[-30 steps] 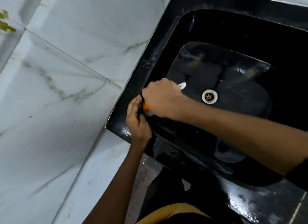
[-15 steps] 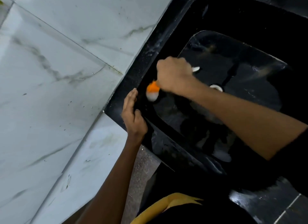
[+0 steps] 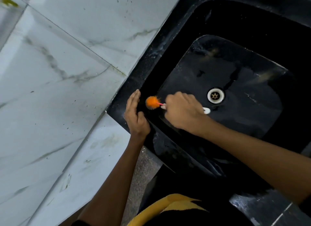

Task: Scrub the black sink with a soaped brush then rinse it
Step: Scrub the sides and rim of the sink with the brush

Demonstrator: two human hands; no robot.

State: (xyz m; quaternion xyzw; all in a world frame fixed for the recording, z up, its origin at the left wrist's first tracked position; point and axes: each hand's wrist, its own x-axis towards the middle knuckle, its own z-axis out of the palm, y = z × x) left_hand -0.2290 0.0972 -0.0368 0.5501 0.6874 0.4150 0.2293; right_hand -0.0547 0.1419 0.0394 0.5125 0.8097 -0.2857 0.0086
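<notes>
White marble-veined wall tiles [image 3: 64,61] fill the view from 7 to 11 o'clock, meeting the glossy black rectangular sink [image 3: 168,45]. Our right hand [image 3: 182,112] has its grip curled round the white handle of the orange-bristled brush [image 3: 152,102], whose head touches the sink's inner wall at 9 o'clock of the round metal drain [image 3: 215,95]. Our left hand [image 3: 135,115] rests with straight fingers on the sink's rim, just beside the bristles.
</notes>
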